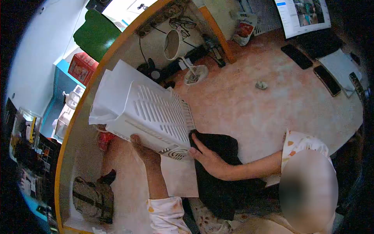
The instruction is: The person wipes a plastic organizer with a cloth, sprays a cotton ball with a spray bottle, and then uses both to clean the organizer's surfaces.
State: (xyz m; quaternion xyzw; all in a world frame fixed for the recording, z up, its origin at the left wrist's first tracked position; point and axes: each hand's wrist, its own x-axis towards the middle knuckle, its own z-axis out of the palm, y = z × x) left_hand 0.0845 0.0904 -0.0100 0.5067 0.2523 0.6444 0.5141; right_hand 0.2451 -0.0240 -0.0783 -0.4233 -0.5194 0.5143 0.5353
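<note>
A white slotted plastic basket (156,113) is held up and tilted over the table. White sheets of paper (113,87) stick out of its far left end. My left hand (148,153) grips its lower side, thumb against the wall and the other fingers hidden behind. At the near right end of the basket is my right hand (210,158), its fingers against the corner; part of its grip is hidden. Black cloth (218,183) hangs beneath the right hand and drapes toward the lap. Beneath the basket, a pale sheet or board (179,177) shows at the table edge.
Behind the basket stands a round white mirror (172,45) on a base, near cables. Phones (327,80), a notebook (341,72) and a lit screen (304,17) are at the upper right. Crumpled scrap (261,84) lies mid-table. A dark bag (93,199) sits lower left, inside the orange-edged partition (64,156).
</note>
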